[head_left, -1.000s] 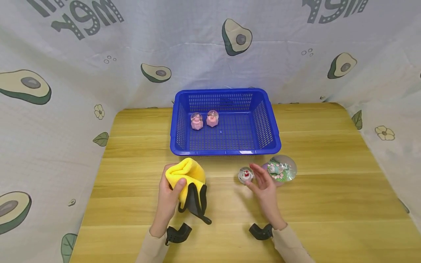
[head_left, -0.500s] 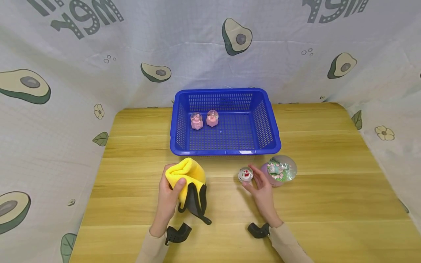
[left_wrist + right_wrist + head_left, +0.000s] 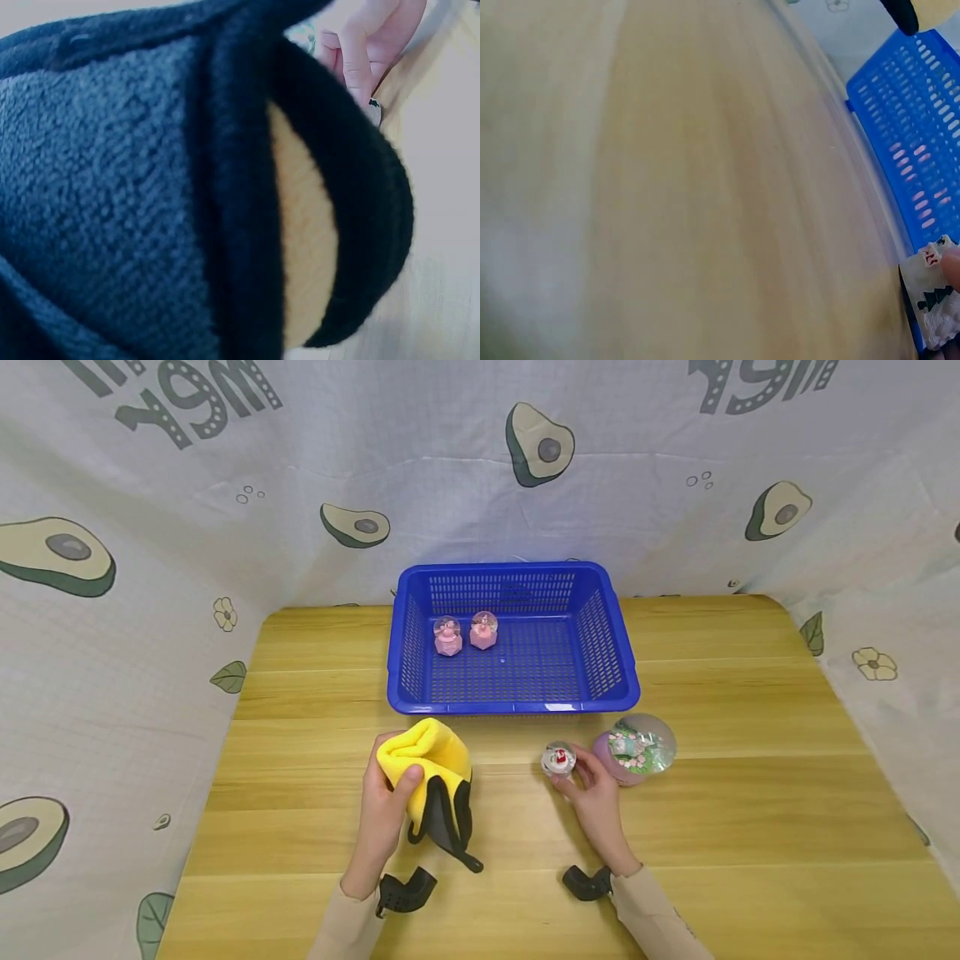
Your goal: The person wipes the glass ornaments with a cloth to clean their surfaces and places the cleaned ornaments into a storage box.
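Observation:
My left hand (image 3: 384,806) holds a folded yellow and dark grey cloth (image 3: 431,756) with black edging, thumb laid over its front. In the left wrist view the grey side of the cloth (image 3: 112,165) fills most of the picture. To the right, the thumb and fingers of my right hand (image 3: 598,810) grip the side of a small snow globe (image 3: 558,760) with a red figure inside. The right wrist view catches that globe's white base (image 3: 934,300), marked with a dark tree, at its edge. A larger snow globe (image 3: 641,747) on a purple base lies just beyond the right hand.
Behind the hands stands a blue plastic basket (image 3: 517,707), with two small pink snow globes (image 3: 447,639) at its left inside. The wooden table (image 3: 750,760) reaches back to a hanging curtain (image 3: 450,452) printed with avocados.
My right hand has shifted slightly left, and its fingers have come in around the small snow globe. The left hand and the cloth have stayed nearly still.

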`<state>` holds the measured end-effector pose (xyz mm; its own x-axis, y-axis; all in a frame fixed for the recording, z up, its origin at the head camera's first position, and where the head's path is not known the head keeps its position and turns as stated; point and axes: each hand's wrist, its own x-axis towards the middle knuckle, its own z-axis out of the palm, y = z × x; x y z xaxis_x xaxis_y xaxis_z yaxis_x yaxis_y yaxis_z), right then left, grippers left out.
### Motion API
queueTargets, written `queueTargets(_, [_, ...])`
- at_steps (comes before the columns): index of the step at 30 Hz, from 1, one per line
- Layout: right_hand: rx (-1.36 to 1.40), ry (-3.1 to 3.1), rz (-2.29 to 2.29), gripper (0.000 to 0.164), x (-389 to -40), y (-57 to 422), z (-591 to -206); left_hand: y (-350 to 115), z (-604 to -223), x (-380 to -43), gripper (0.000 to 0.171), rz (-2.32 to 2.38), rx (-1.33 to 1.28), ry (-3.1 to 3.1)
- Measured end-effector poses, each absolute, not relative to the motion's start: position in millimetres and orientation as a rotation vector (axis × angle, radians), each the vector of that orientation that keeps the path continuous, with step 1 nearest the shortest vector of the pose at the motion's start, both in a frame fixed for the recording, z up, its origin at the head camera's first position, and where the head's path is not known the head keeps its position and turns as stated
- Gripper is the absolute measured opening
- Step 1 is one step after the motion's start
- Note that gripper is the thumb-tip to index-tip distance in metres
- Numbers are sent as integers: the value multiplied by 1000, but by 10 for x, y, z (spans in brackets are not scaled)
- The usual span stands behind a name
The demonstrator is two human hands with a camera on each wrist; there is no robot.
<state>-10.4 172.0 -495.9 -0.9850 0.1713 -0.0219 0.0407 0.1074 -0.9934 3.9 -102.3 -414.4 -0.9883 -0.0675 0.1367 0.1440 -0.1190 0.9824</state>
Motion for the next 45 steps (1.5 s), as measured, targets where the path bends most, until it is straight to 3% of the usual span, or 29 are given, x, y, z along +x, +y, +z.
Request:
queueTargets(11, [-155, -2276, 2098, 45, -100, 1724, -4777, -1019, -4141, 30, 32, -2250, -110, -1985])
queueTargets(22, [233, -1934, 2350, 44, -79, 1621, -4329, -995, -4089, 17, 38, -2267, -156, -1984])
queueTargets(31, [644, -1754, 2425, 46, -64, 1466, -4051, -917, -4008, -15, 56, -2294, -315, -1951])
queueTargets(38, [740, -1763, 2427, 46, -50, 1372, -3930, -840, -3936, -35, 65, -2275, -417, -1955])
queueTargets(45, [802, -1865, 2320, 49, -53, 1322, -3882, -799, -3902, -26, 64, -2270, -459, -1961])
